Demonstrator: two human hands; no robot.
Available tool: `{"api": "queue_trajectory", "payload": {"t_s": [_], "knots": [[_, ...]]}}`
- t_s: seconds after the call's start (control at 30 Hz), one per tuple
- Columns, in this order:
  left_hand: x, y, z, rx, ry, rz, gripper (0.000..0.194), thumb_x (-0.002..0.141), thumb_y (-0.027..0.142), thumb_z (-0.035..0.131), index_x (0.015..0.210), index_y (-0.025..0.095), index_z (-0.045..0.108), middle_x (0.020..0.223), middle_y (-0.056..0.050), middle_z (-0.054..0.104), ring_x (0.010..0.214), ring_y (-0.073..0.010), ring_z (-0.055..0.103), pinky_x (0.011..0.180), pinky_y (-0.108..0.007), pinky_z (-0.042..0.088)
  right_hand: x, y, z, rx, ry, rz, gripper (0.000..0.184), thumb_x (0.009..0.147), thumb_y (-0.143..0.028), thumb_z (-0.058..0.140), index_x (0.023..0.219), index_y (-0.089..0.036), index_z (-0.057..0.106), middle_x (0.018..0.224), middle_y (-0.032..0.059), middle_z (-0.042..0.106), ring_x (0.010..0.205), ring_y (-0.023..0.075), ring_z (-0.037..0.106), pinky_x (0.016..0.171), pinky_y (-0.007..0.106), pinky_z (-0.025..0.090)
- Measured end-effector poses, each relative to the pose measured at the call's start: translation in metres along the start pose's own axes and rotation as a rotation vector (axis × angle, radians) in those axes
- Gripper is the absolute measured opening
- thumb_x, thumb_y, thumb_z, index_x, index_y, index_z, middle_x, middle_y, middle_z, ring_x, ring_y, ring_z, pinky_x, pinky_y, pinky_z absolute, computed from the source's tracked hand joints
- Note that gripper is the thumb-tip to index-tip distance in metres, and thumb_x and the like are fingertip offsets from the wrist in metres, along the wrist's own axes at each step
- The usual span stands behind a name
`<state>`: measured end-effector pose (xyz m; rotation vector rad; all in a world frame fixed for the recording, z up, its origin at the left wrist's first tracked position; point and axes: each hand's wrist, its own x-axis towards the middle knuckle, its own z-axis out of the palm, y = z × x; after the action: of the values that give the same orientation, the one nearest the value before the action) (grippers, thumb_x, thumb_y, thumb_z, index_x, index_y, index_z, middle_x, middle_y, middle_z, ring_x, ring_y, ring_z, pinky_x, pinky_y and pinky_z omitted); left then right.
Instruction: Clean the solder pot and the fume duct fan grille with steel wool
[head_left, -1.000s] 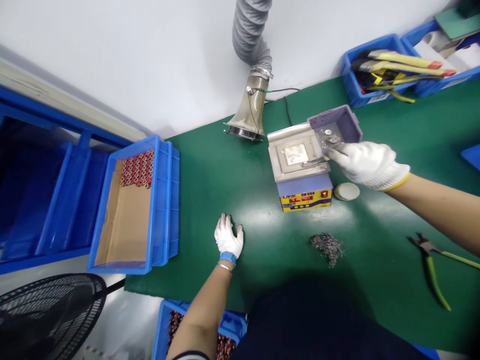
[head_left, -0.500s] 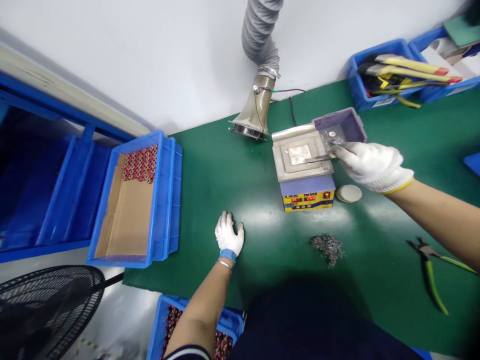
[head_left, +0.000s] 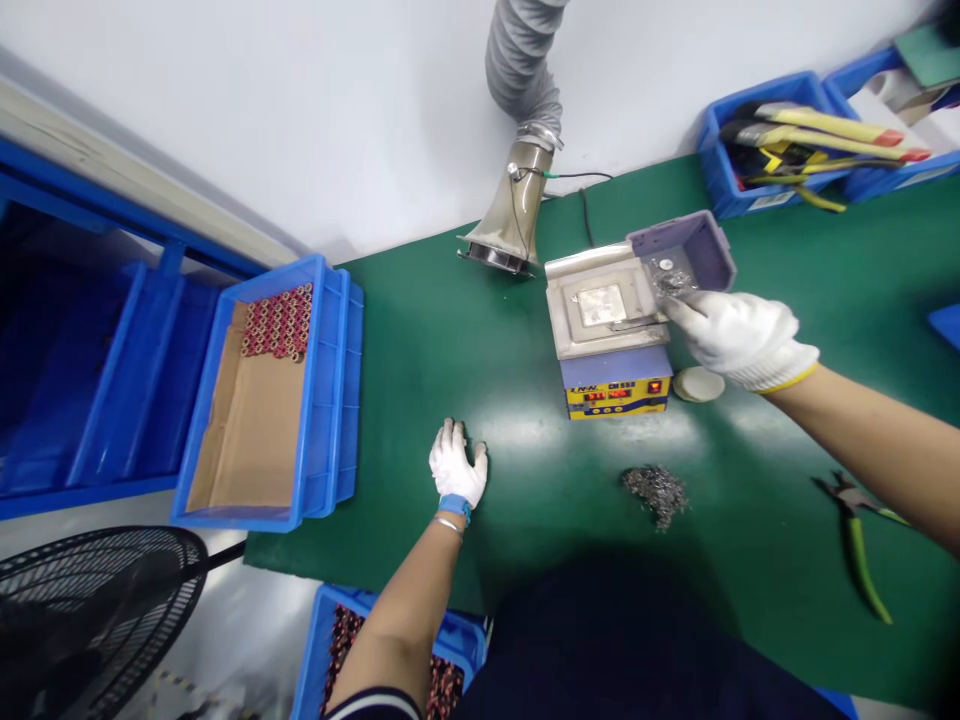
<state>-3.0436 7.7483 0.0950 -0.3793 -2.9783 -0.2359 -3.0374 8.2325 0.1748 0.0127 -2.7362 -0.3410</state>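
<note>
Tool (head_left: pixel 636 323) is pinched between closed fingers of right hand (head_left: pixel 739 337), over metal-topped unit (head_left: pixel 561 315) right of upper centre. Left hand (head_left: pixel 456 470) lies spread below centre, holding nothing visible. Judged step: working unit's top; next move calls for steady grip.

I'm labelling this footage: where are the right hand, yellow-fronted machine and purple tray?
Right hand (head_left: pixel 739 338), head view: gloved back.
Yellow-fronted machine (head_left: pixel 592 342), head view: metal top.
Purple tray (head_left: pixel 712 254), head view: inner wall.
</note>
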Motion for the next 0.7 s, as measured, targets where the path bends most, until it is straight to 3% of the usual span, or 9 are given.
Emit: {"api": "queue_trajectory", "payload": {"t_s": [0.13, 0.23, 0.37, 0.57, 0.7], "knots": [[0.0, 0.001, 0.0, -0.013, -0.013, -0.02, 0.059, 0.097, 0.041, 0.055, 0.146, 0.009, 0.056, 0.159, -0.02, 0.05, 0.146, -0.0365, 0.046, 0.122, -0.052, 0.038, 0.002, 0.003, 0.001, -0.027, 0.167, -0.038, 0.035, 0.1, -0.031, 0.051, 0.127, -0.033, 0.075, 0.107, -0.0006, 0.074, 0.064, 0.0104, 0.035, 0.056, 0.027, 0.012], [0.0, 0.001, 0.0, -0.014, -0.015, -0.024, 0.059, 0.097, 0.042, 0.055, 0.146, 0.01, 0.056, 0.159, -0.019, 0.049, 0.146, -0.0364, 0.047, 0.122, -0.052, 0.039, 0.003, 0.005, -0.003, -0.036, 0.187, -0.037, 0.036, 0.1, -0.032, 0.051, 0.126, -0.031, 0.076, 0.109, 0.0001, 0.074, 0.064, 0.0105, 0.035, 0.056, 0.026, 0.014], [0.0, 0.002, 0.0, -0.01, -0.013, -0.017, 0.059, 0.097, 0.042, 0.055, 0.146, 0.009, 0.056, 0.159, -0.019, 0.049, 0.146, -0.0371, 0.047, 0.122, -0.053, 0.039, -0.005, 0.008, -0.004, -0.049, 0.147, -0.026, 0.038, 0.099, -0.033, 0.051, 0.128, -0.033, 0.075, 0.111, -0.0009, 0.074, 0.063, 0.0105, 0.036, 0.056, 0.027, 0.013], [0.001, 0.001, -0.001, -0.021, -0.017, -0.017, 0.059, 0.097, 0.042, 0.055, 0.146, 0.009, 0.056, 0.158, -0.02, 0.05, 0.146, -0.037, 0.047, 0.122, -0.053, 0.038, -0.01, 0.006, 0.002, -0.061, 0.015, 0.0, 0.042, 0.1, -0.034, 0.047, 0.133, -0.036, 0.071, 0.096, 0.0007, 0.073, 0.061, 0.0117, 0.039, 0.056, 0.028, 0.01], [0.001, 0.002, -0.001, -0.019, -0.012, -0.014, 0.059, 0.097, 0.042, 0.054, 0.146, 0.009, 0.056, 0.159, -0.02, 0.05, 0.145, -0.0373, 0.047, 0.121, -0.054, 0.039, -0.001, 0.001, -0.005, -0.02, -0.027, 0.033, 0.04, 0.102, -0.037, 0.045, 0.131, -0.033, 0.072, 0.112, 0.0014, 0.073, 0.063, 0.0114, 0.045, 0.055, 0.027, 0.014]]}}
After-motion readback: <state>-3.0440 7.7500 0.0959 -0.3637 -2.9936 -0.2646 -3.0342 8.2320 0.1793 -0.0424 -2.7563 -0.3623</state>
